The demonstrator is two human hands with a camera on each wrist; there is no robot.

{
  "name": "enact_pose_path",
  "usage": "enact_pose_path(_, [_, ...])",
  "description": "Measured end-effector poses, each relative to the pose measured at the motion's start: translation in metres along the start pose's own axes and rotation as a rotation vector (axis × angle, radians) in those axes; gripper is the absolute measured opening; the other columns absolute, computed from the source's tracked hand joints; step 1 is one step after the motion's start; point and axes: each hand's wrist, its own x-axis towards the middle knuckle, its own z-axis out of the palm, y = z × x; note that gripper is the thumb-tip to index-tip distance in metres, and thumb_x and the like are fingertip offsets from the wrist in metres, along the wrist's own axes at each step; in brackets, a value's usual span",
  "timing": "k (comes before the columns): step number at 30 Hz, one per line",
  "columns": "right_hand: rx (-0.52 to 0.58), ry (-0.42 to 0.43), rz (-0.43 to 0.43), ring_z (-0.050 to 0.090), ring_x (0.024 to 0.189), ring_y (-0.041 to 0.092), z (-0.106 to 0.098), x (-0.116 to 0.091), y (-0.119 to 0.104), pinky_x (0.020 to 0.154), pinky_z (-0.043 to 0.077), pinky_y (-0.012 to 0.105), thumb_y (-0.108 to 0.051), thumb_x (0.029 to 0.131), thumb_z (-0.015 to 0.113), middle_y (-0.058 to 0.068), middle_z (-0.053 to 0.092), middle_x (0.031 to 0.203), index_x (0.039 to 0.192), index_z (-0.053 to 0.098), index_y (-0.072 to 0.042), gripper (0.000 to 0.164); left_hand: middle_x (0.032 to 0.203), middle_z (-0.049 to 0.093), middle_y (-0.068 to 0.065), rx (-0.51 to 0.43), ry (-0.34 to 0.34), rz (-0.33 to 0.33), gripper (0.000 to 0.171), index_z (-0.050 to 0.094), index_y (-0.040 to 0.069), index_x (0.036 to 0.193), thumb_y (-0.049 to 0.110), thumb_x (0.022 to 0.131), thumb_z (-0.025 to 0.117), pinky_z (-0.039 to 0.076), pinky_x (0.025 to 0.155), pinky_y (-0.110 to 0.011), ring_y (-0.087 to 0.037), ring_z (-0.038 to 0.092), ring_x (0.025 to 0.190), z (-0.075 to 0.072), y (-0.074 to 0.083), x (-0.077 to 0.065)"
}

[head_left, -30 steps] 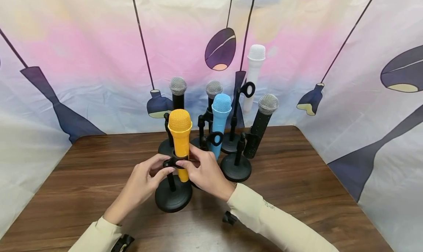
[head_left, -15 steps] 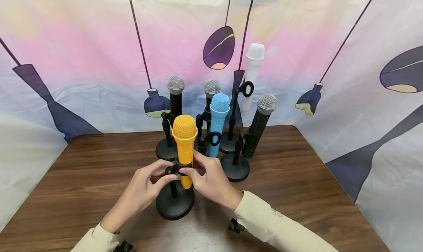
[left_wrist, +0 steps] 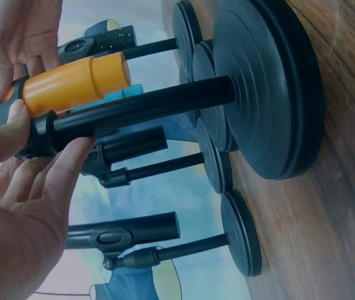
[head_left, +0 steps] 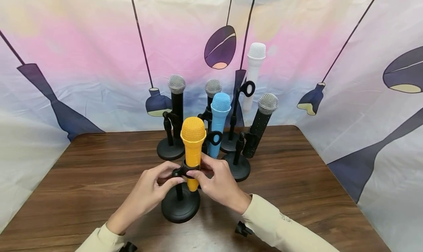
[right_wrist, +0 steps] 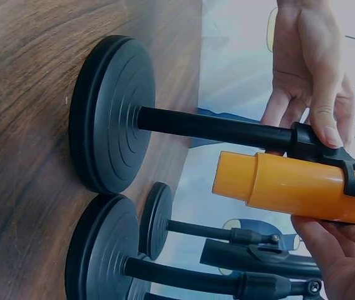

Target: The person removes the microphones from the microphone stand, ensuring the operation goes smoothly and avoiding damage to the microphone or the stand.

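A yellow microphone [head_left: 193, 134] stands nearly upright in the clip of a black desk microphone stand [head_left: 180, 207]. My left hand [head_left: 147, 187] pinches the stand at the joint just below the clip, thumb in front and fingers behind. From the other side my right hand [head_left: 219, 180] holds the microphone at the clip, its thumb on the clip's front. In the left wrist view the microphone's lower end [left_wrist: 77, 84] sticks out past the clip, beside the stand's pole [left_wrist: 152, 106]. The right wrist view has the round base [right_wrist: 112, 115] close over or on the wooden table.
Behind stand a blue microphone [head_left: 220, 108], several black ones with silver heads, such as the tilted one [head_left: 259, 127] at right, and a white one [head_left: 254, 68], on black stands. A patterned cloth [head_left: 99, 42] hangs beyond the table's [head_left: 99, 164] back edge.
Both hands have moved the yellow microphone and its stand to the right and nearer to me. The grip looks the same, and the other microphones have stayed in place.
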Motion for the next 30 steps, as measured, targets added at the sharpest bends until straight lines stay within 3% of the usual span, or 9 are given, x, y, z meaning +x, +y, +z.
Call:
enact_pose_path(8, [0.004, 0.008, 0.028, 0.073, 0.099, 0.015, -0.007, -0.009, -0.005, 0.079, 0.058, 0.027, -0.014, 0.097, 0.071, 0.009, 0.073, 0.114, 0.129, 0.063, -0.006, 0.034, 0.104, 0.076, 0.002, 0.014, 0.001, -0.011, 0.019, 0.069, 0.016, 0.112, 0.019, 0.094, 0.075, 0.054, 0.062, -0.027, -0.007, 0.070, 0.081, 0.008, 0.004, -0.001])
enact_pose_path(15, [-0.004, 0.024, 0.040, 0.073, 0.099, 0.016, -0.014, -0.017, -0.007, 0.078, 0.058, 0.028, -0.013, 0.094, 0.074, 0.009, 0.072, 0.116, 0.127, 0.065, -0.005, 0.035, 0.093, 0.076, 0.004, 0.011, -0.015, 0.010, 0.019, 0.069, 0.017, 0.111, 0.018, 0.093, 0.075, 0.043, 0.050, -0.025, -0.002, 0.050, 0.055, 0.014, 0.008, -0.001])
enact_pose_path(20, [-0.002, 0.026, 0.051, 0.073, 0.100, 0.017, -0.021, -0.022, -0.006, 0.078, 0.059, 0.031, -0.012, 0.093, 0.075, 0.009, 0.072, 0.116, 0.126, 0.066, -0.005, 0.035, 0.087, 0.074, 0.008, 0.013, -0.019, 0.031, 0.021, 0.069, 0.016, 0.110, 0.019, 0.092, 0.077, 0.040, 0.048, -0.024, 0.001, 0.045, 0.052, 0.020, 0.011, 0.001])
enact_pose_path(23, [-0.006, 0.032, 0.064, 0.073, 0.100, 0.019, -0.026, -0.025, -0.007, 0.078, 0.059, 0.033, -0.012, 0.092, 0.076, 0.009, 0.072, 0.115, 0.125, 0.066, -0.005, 0.036, 0.071, 0.064, 0.015, 0.011, -0.025, 0.043, 0.021, 0.069, 0.016, 0.110, 0.021, 0.092, 0.077, 0.038, 0.048, -0.023, 0.002, 0.040, 0.051, 0.024, 0.012, 0.003])
enact_pose_path(27, [-0.012, 0.033, 0.078, 0.073, 0.100, 0.019, -0.030, -0.028, -0.008, 0.078, 0.059, 0.032, -0.011, 0.092, 0.077, 0.009, 0.072, 0.115, 0.125, 0.065, -0.005, 0.036, 0.059, 0.038, 0.018, 0.009, -0.035, 0.063, 0.021, 0.068, 0.017, 0.110, 0.020, 0.091, 0.077, 0.034, 0.047, -0.021, 0.004, 0.031, 0.049, 0.028, 0.013, 0.004])
enact_pose_path(29, [-0.006, 0.030, 0.090, 0.072, 0.101, 0.019, -0.032, -0.029, -0.009, 0.079, 0.058, 0.031, -0.011, 0.092, 0.076, 0.010, 0.072, 0.115, 0.126, 0.064, -0.005, 0.036, 0.059, 0.035, 0.017, 0.010, -0.042, 0.065, 0.021, 0.068, 0.016, 0.110, 0.018, 0.092, 0.077, 0.034, 0.047, -0.021, 0.004, 0.031, 0.049, 0.029, 0.015, 0.005])
enact_pose_path(30, [0.001, 0.027, 0.100, 0.072, 0.102, 0.019, -0.033, -0.030, -0.010, 0.080, 0.058, 0.031, -0.011, 0.092, 0.076, 0.009, 0.072, 0.115, 0.127, 0.063, -0.005, 0.037, 0.060, 0.041, 0.017, 0.011, -0.049, 0.063, 0.021, 0.068, 0.015, 0.111, 0.018, 0.092, 0.077, 0.036, 0.048, -0.021, 0.003, 0.033, 0.050, 0.030, 0.016, 0.005])
